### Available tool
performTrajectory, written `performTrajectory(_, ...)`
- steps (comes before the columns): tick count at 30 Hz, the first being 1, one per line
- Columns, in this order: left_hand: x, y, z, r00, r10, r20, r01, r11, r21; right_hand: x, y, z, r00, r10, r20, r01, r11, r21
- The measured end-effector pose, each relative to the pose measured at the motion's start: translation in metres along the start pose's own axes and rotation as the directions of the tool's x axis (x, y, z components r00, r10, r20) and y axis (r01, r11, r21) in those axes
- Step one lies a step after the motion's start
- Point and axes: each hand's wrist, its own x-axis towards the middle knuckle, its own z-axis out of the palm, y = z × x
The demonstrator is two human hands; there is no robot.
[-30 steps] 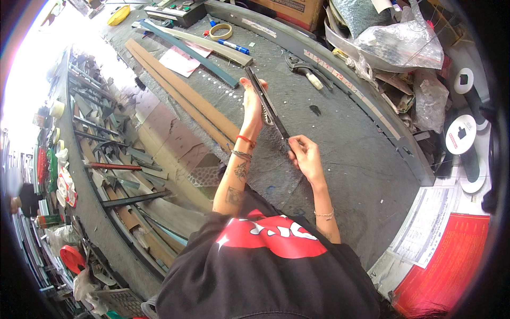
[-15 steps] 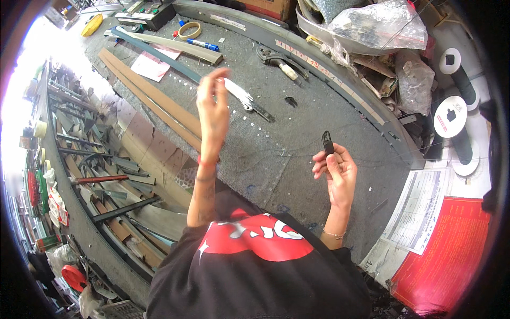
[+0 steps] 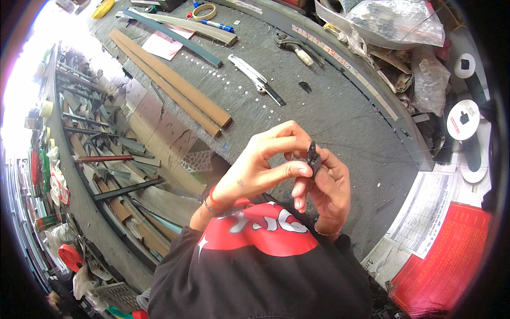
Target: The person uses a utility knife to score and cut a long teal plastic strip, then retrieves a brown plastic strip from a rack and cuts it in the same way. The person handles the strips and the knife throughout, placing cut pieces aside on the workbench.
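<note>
A small black part (image 3: 313, 156), perhaps plastic, stands upright between my two hands above the bench. My right hand (image 3: 333, 190) grips its lower end between thumb and fingers. From the left, my left hand (image 3: 268, 162) pinches toward the same part, thumb and forefinger at its side; its other fingers are partly hidden. Beyond the hands, a white utility knife (image 3: 247, 72) with a dark tip lies on the grey bench top (image 3: 265, 119). A similar small black piece (image 3: 305, 86) lies to the right of the knife.
Brown strips (image 3: 175, 85), a blue-grey strip (image 3: 175, 37), a blue marker (image 3: 218, 25), a tape roll (image 3: 204, 11) and pliers (image 3: 297, 48) lie farther off. Offcuts fill a trough (image 3: 127, 175) at left. Spools (image 3: 463, 119) and a red sheet (image 3: 443, 260) are at right.
My left hand has come down and right, from over the bench to the black part. My right hand has shifted slightly left with it. The view has shifted a little.
</note>
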Motion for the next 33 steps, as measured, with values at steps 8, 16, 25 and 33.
performTrajectory(8,-0.008,0.005,0.000,0.994,-0.081,-0.076,0.075,0.994,-0.076,0.000,0.016,0.012,0.907,-0.410,-0.099,0.239,0.694,-0.679)
performTrajectory(16,-0.009,0.014,0.017,0.964,-0.245,-0.103,0.206,0.934,-0.290,0.003,0.016,0.012,0.859,-0.488,-0.155,0.251,0.665,-0.703)
performTrajectory(25,-0.005,0.008,0.013,0.945,-0.320,-0.064,0.304,0.935,-0.181,0.008,0.014,0.003,0.846,-0.531,-0.056,0.205,0.420,-0.884)
performTrajectory(33,0.004,0.004,0.009,0.929,-0.368,-0.028,0.367,0.914,0.174,0.018,0.011,-0.020,0.810,-0.469,0.351,0.317,-0.153,-0.936)
